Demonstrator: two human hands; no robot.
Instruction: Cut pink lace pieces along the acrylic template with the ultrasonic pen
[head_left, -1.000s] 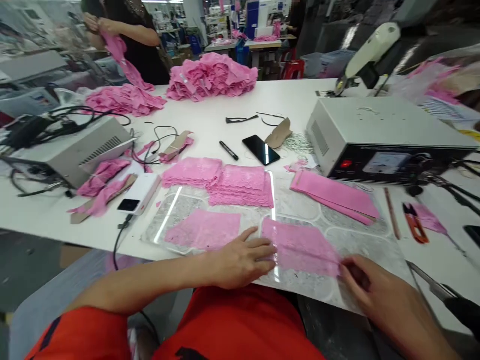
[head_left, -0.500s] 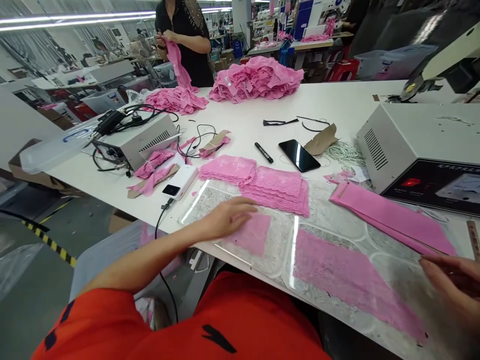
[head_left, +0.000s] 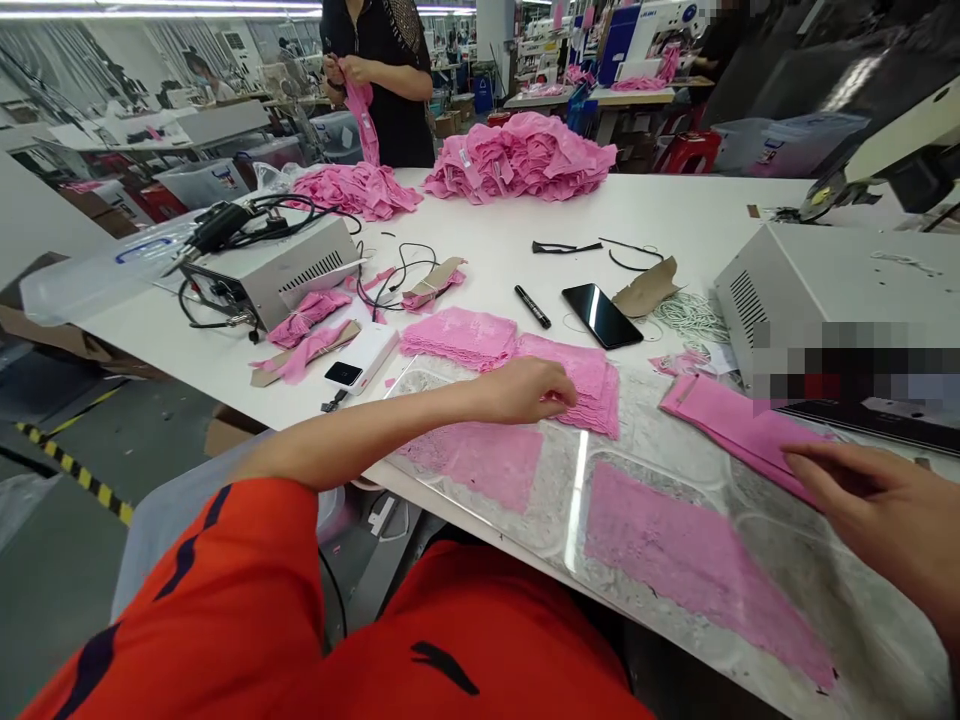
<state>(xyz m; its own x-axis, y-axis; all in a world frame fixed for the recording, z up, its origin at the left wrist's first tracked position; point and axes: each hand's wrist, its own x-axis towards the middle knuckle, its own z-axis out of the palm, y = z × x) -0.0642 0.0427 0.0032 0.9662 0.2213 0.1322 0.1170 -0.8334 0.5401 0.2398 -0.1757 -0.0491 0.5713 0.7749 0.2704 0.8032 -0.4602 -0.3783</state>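
My left hand (head_left: pixel 534 389), fingers curled and pressed together, is over the stack of pink lace pieces (head_left: pixel 581 362); whatever lies in its fingertips is hidden. A second lace stack (head_left: pixel 459 335) sits to its left. Below that arm, one pink lace piece (head_left: pixel 499 465) is spread on a clear template sheet (head_left: pixel 562 515), with a longer pink lace piece (head_left: pixel 675 540) to its right. At the right, my right hand (head_left: pixel 862 490) has its thumb and fingers apart, fingertips at the folded pink fabric strips (head_left: pixel 739 425).
A black phone (head_left: pixel 602 315), a marker (head_left: pixel 532 306) and a white power bank (head_left: pixel 364 358) lie behind the lace. Grey machine boxes stand left (head_left: pixel 274 275) and right (head_left: pixel 840 280). Across the table, a person (head_left: pixel 379 85) holds pink fabric beside a large pink heap (head_left: pixel 525 160).
My left hand has moved up and right from the spread lace piece to the stack, its fingers now curled. My right hand has moved up and left onto the pink strips.
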